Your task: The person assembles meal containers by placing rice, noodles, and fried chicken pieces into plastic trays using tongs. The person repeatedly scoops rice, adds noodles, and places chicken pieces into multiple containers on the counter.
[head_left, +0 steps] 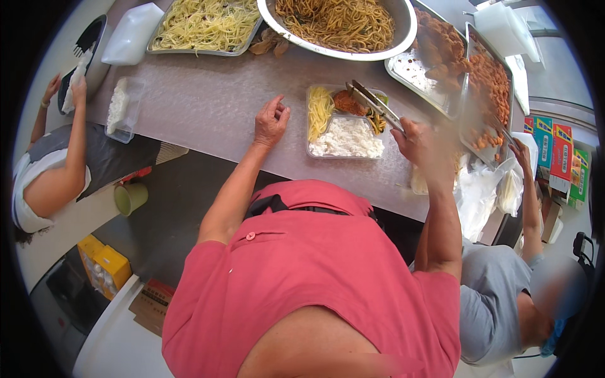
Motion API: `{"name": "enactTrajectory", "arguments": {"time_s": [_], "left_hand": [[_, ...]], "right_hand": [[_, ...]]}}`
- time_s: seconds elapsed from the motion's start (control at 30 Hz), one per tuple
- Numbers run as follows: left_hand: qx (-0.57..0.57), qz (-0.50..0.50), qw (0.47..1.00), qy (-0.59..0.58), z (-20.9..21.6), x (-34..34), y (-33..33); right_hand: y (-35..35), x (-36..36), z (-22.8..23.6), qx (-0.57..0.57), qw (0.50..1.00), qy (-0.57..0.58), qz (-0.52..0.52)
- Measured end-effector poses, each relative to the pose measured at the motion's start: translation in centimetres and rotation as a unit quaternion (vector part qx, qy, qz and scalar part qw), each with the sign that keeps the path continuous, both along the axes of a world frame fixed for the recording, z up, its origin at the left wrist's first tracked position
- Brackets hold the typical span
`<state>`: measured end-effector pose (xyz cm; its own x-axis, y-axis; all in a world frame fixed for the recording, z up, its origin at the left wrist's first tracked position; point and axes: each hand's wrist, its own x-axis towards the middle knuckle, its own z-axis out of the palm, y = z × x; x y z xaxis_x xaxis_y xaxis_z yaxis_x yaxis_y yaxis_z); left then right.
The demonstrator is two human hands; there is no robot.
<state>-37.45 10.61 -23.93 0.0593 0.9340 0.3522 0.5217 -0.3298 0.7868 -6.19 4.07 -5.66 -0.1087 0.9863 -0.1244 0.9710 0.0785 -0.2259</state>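
The clear meal box [345, 123] sits on the tabletop [208, 101] straight ahead of me, white rice [348, 138] filling its near section, pale shredded strips and reddish and green side dishes in the far ones. My right hand [419, 142] grips metal tongs [377, 106], their tips over the far compartments. My left hand [271, 123] rests loosely half-open on the bare tabletop just left of the box, holding nothing. To do this well, I judge I should keep the tong tips low and inside one compartment so nothing spills onto the rice, and steady the box with my left hand. Behind stand a big bowl of brown noodles [340, 22] and a tray of pale shreds [205, 25].
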Motion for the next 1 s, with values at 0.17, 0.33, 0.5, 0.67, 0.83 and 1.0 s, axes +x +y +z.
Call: {"name": "enactTrajectory", "arguments": {"time_s": [0.17,0.33,0.5,0.67,0.83,1.0], "left_hand": [[-0.035,-0.014,0.999,-0.015,0.1,-0.8,0.2],[-0.143,-0.015,0.976,-0.162,1.4,-3.8,0.3],[-0.096,0.180,0.960,-0.189,3.5,-14.7,1.0],[0.029,0.483,0.874,-0.044,3.4,-29.9,1.5],[-0.067,0.610,0.790,-0.006,3.6,-38.5,3.3],[-0.148,0.616,0.772,-0.042,0.0,-46.5,4.1]], "right_hand": [[-0.1,-0.8,-1.7,0.022,0.999,-0.013,-0.020],[-1.3,-2.9,-0.8,0.024,0.997,0.019,-0.066],[-2.5,-5.2,-0.4,0.060,0.994,0.063,-0.064],[-1.4,-10.0,-0.4,0.130,0.974,0.183,-0.024],[0.9,-15.6,0.5,0.107,0.969,0.222,-0.013],[3.5,-19.9,0.8,0.095,0.974,0.202,0.023]]}}
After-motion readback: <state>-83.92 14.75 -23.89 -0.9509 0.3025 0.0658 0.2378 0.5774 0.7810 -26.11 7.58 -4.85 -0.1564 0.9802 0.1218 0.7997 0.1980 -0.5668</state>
